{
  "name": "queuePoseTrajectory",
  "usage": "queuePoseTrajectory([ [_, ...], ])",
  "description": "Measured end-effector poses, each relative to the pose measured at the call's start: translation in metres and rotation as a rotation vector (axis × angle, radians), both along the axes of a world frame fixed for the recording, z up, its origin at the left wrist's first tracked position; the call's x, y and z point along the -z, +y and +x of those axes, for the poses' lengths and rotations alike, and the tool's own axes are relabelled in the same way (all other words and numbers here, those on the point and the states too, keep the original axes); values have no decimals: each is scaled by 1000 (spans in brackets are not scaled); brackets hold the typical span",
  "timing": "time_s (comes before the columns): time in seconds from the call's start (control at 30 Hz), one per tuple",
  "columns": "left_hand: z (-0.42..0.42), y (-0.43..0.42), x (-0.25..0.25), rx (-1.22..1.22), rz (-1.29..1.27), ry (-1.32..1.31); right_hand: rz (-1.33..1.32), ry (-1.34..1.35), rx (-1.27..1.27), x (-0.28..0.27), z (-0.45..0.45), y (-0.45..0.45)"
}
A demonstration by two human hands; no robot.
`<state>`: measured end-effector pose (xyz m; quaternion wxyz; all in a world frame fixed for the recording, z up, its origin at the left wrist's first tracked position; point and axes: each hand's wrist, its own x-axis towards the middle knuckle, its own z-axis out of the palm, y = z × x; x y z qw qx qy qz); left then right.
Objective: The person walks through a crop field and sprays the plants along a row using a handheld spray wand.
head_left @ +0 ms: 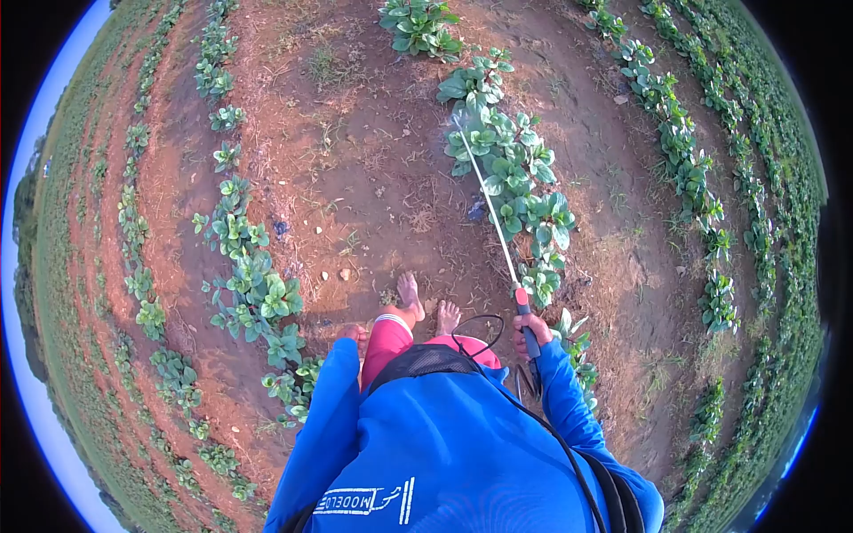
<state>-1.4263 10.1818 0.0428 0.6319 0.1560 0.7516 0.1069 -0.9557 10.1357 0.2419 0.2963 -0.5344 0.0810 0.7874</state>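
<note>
My right hand [533,333] is closed around the dark handle of a spray wand [491,209], whose red part sits just above the fingers. The long thin lance runs up and slightly left, and a faint mist shows at its tip over the leafy plants [506,160] of the middle row. A black hose [551,431] crosses my blue shirt. Beside my left thigh is my left hand [354,334], partly hidden by the sleeve; its fingers are too small to make out.
My bare feet [410,293] stand on reddish soil [364,204] between two plant rows. Another row [253,284] runs along the left, and further rows [680,151] curve away on the right. Small stones [345,274] lie near my feet.
</note>
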Motion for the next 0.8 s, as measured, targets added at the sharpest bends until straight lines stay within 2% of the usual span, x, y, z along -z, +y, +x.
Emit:
queuePoseTrajectory([
  [0.03, 2, 10, -3, 20, -23, 24, 14, 13, -25, 0, -1, 7],
  [0.07, 4, 21, -6, 42, -45, 49, 7, 154, -11, 2, 1, 19],
  [0.17, 8, 63, 2, 112, -82, 69, -9, 54, 30, 0, -1, 80],
  [0.3, 7, 127, 14, 114, -3, -15, 138, 102, 183, 1, 10, 193],
  [0.4, 5, 189, 23, 182, -56, 7, 235, 144, 306, -12, 15, 277],
  [0.5, -8, 236, 14, 89, -32, -70, 310, 145, 351, -25, 10, 342],
  [0.63, -32, 283, 15, 42, 10, -23, 336, 304, 301, -30, 9, 381],
  [0.7, -52, 299, 30, 16, -33, -55, 321, 417, 301, -32, 4, 380],
  [0.8, -70, 316, 41, 5, -28, -73, 230, 345, 280, -38, -6, 361],
])
